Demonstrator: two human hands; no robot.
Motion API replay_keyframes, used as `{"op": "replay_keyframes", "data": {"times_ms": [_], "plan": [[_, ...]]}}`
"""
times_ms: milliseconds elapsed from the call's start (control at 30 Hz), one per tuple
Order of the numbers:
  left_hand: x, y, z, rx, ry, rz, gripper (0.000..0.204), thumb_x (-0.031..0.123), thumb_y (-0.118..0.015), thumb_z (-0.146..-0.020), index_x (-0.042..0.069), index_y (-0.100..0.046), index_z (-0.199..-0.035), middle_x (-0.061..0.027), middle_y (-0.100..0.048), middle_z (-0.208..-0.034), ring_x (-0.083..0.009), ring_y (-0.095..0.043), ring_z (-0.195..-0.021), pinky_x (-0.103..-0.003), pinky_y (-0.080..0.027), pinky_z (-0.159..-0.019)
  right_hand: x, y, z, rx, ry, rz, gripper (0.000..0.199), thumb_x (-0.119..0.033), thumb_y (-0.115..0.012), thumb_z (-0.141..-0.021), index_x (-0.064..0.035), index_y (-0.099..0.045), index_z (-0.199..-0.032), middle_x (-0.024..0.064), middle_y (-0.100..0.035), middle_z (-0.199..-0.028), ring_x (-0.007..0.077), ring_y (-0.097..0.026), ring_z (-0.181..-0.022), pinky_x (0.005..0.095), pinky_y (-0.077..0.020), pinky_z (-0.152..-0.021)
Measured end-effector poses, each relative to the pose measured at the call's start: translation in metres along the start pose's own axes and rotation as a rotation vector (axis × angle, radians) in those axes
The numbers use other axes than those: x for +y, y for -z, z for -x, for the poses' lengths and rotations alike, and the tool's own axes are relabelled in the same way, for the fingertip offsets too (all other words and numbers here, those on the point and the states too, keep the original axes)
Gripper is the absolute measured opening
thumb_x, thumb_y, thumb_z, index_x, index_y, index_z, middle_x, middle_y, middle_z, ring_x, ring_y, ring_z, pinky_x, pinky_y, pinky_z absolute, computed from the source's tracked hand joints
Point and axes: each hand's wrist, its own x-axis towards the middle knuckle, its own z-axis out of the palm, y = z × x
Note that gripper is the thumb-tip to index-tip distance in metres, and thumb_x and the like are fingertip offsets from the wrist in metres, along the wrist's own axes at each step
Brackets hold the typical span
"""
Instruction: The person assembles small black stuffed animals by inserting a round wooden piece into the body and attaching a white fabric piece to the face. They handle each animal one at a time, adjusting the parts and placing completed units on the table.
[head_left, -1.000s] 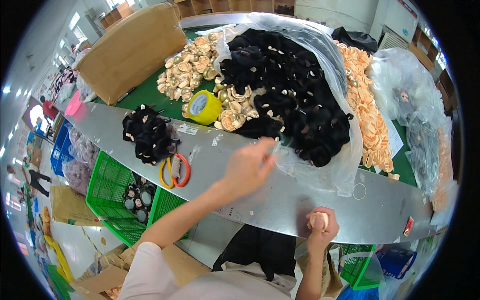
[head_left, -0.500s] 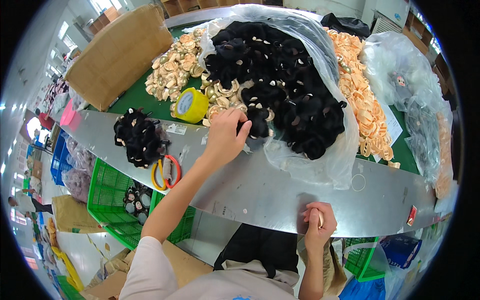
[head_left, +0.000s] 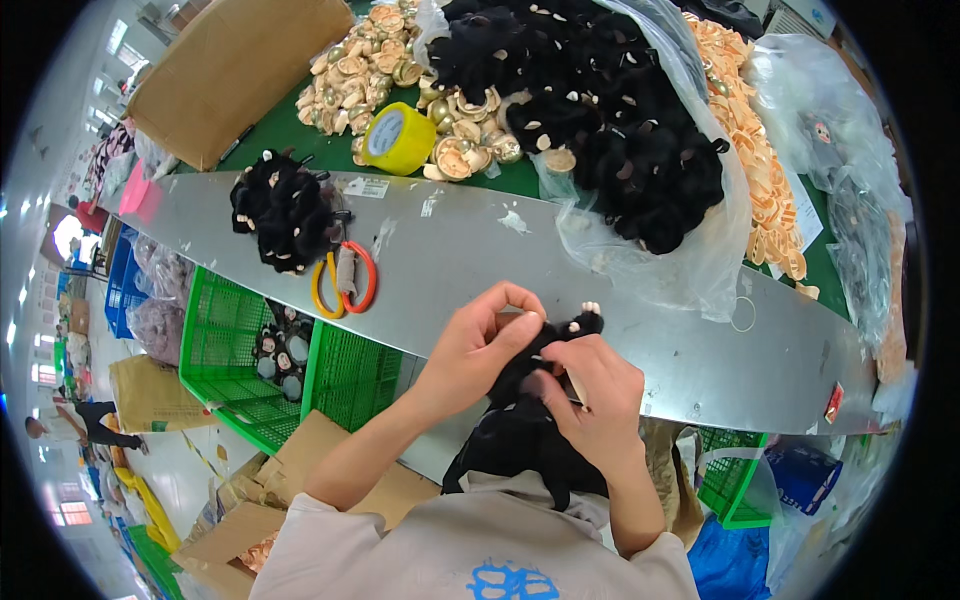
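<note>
Over the near edge of the steel-topped table, a small black plush piece (head_left: 585,325) with pale claw-like tips is held between my two hands. My left hand (head_left: 485,345) pinches it from the left, thumb and fingers pressed together. My right hand (head_left: 597,390) is closed on its right side; a peach-coloured edge shows by those fingers, too hidden to name. Beyond them, a big heap of similar black plush pieces (head_left: 620,120) spills out of a clear plastic bag (head_left: 690,275). To the left lies a smaller black plush pile (head_left: 283,212).
Scissors (head_left: 345,280) with red and yellow handles lie by the small pile. Yellow tape (head_left: 400,138) stands beside gold-and-peach shell-like parts (head_left: 355,75). Peach curved pieces (head_left: 765,180) heap at right. A green crate (head_left: 350,380) with plush dolls sits below left; a cardboard box (head_left: 235,75) stands behind.
My left hand has drawn back from the heap with a black plush piece. My right hand has moved left and up to meet it. The view has shifted, so the table appears higher.
</note>
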Motion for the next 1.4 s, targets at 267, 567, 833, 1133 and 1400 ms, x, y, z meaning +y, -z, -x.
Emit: {"op": "replay_keyframes", "data": {"times_ms": [267, 567, 833, 1133, 1400], "plan": [[-0.017, -0.001, 0.031, -0.263, -0.375, 0.028, 0.058, 0.023, -0.064, -0.091, -0.002, -0.042, -0.139, -0.0183, -0.052, -0.142, -0.0235, -0.05, -0.129, -0.039, -0.039, -0.108, -0.002, -0.006, 0.027, -0.041, -0.653, -0.79, 0.009, -0.008, -0.067, -0.094, -0.0002, -0.062, -0.09, -0.0013, -0.062, -0.076, 0.0036, -0.053, -0.064, 0.0193, -0.04, -0.055], [-0.047, 0.007, 0.04, 0.126, -0.187, 0.084, 0.023, 0.001, -0.065, -0.094, 0.002, -0.059, -0.116, 0.0032, -0.057, -0.1, -0.003, -0.051, -0.091, -0.019, -0.045, -0.077, 0.01, -0.02, 0.03, -0.052, -0.361, -0.465, 0.022, -0.011, -0.076, -0.086, -0.0012, -0.062, -0.1, -0.0021, -0.061, -0.084, 0.0039, -0.051, -0.07, 0.0187, -0.0409, -0.063], [-0.028, -0.001, 0.044, 0.178, -0.116, 0.241, 0.02, 0.019, -0.064, -0.1, 0.004, -0.059, -0.112, 0.0051, -0.058, -0.096, -0.0011, -0.049, -0.087, -0.019, -0.043, -0.079, 0.0, -0.011, 0.03, -0.089, -0.668, -0.8, 0.015, -0.013, -0.072, -0.092, -0.0004, -0.063, -0.093, -0.0051, -0.058, -0.079, -0.0005, -0.042, -0.063, 0.0179, -0.0302, -0.054], [-0.038, 0.006, 0.049, 0.04, 0.065, 0.657, 0.032, 0.019, -0.064, -0.099, 0.003, -0.054, -0.125, -0.0016, -0.065, -0.112, -0.0055, -0.06, -0.101, -0.023, -0.05, -0.089, -0.005, -0.015, 0.028, -0.099, -0.628, -0.834, 0.017, -0.015, -0.07, -0.095, -0.0011, -0.062, -0.088, -0.0054, -0.055, -0.076, 0.0013, -0.044, -0.064, 0.0178, -0.0332, -0.055], [-0.037, 0.005, 0.051, 0.234, -0.112, -0.177, 0.05, 0.011, -0.079, -0.077, 0.003, -0.054, -0.12, -0.0031, -0.061, -0.102, -0.0069, -0.06, -0.092, -0.023, -0.048, -0.081, -0.009, -0.02, 0.028, -0.072, -0.706, -0.702, 0.019, -0.016, -0.07, -0.094, -0.0007, -0.062, -0.086, -0.0039, -0.056, -0.075, 0.002, -0.043, -0.064, 0.0193, -0.0329, -0.055]]}}
